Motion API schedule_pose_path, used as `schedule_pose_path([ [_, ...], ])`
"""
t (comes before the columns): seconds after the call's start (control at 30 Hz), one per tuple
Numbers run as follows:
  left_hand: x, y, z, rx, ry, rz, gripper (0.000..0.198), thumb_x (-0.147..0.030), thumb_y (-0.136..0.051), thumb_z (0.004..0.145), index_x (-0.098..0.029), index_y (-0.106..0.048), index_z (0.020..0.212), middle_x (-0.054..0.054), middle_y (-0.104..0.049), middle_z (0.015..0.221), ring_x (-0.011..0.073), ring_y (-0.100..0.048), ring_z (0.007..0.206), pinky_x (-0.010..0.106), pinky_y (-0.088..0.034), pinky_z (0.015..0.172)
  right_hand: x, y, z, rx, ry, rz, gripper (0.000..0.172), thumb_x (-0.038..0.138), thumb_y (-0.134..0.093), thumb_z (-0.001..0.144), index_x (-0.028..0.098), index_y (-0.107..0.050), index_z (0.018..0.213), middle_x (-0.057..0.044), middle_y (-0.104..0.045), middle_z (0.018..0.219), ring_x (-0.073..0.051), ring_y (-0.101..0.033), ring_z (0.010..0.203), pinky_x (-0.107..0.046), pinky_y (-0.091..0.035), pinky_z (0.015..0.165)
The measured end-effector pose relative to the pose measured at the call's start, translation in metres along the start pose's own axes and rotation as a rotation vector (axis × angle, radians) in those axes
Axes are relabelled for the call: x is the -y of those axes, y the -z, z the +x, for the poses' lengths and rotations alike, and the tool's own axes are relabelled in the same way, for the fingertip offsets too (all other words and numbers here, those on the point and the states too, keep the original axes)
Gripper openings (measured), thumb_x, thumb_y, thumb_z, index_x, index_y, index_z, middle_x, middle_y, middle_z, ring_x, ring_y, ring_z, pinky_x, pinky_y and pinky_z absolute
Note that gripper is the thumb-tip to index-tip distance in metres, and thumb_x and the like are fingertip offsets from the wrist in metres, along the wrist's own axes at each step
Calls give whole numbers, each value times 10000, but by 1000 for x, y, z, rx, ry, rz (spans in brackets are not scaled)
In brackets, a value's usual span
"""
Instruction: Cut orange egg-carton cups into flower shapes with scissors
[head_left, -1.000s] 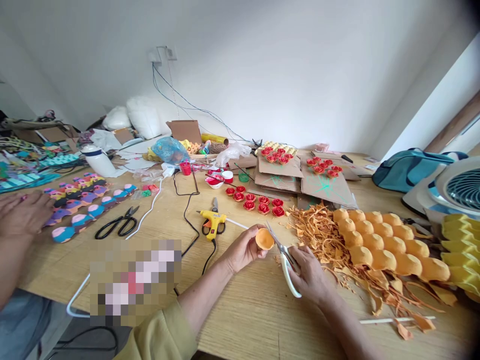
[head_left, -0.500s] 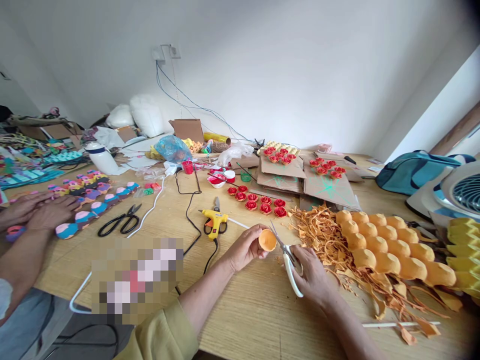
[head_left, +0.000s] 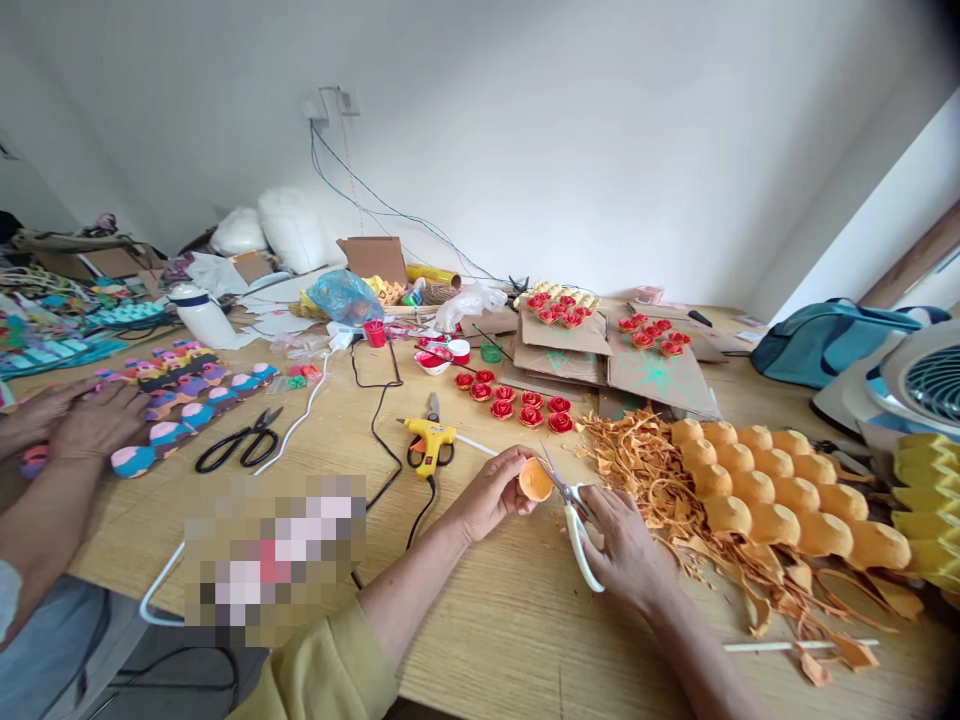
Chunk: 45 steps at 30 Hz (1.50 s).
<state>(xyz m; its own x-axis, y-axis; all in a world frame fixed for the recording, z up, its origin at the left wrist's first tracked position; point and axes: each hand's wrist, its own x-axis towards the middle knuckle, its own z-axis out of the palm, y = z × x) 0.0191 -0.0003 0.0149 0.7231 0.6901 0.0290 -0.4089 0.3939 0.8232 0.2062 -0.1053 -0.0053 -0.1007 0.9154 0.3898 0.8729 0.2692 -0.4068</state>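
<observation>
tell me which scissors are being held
The white-handled scissors, gripped in the right hand with blades at the orange cup; the black-handled scissors lie untouched on the table.

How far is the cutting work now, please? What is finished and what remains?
Done, it seems: a pile of orange scraps and red roses lie on the table. In hand: the left hand holds an orange cup while the right hand cuts it with scissors. Left: an orange tray of many uncut cups.
</observation>
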Motion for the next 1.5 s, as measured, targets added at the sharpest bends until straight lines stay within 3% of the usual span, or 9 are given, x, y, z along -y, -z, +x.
schedule_pose_path([
  [0.7,0,-2,-1,-7,-3,-31,372,-461,-719,792,-145,-615,959,11,-591,747,86,-526,588,186,-390,482,2,1,-1,14,31,-32,198,258,-471,927,230,-405,742,25,-524,680,-151,-490,636,-322,-388,729],
  [1.03,1,2,1,-5,-19,-36,350,-455,-715,799,-161,-605,954,10,-584,763,91,-529,614,172,-398,481,7,6,1,18,36,-11,262,318,-431,969,237,-421,720,-2,-554,688,-167,-516,671,-311,-418,711],
  [1.33,-3,0,-1,-4,-21,-32,345,-453,-704,808,-158,-615,964,21,-597,773,94,-534,607,180,-413,495,1,0,1,-3,-41,63,332,394,-404,993,235,-438,703,4,-542,660,-153,-493,630,-277,-396,613],
  [1.5,-5,0,-1,26,-1,-56,418,-444,-678,820,-115,-658,1076,57,-624,810,100,-545,617,204,-431,538,-4,-2,0,-20,-138,109,308,401,-421,981,224,-483,736,1,-552,676,-155,-508,643,-282,-420,625],
])
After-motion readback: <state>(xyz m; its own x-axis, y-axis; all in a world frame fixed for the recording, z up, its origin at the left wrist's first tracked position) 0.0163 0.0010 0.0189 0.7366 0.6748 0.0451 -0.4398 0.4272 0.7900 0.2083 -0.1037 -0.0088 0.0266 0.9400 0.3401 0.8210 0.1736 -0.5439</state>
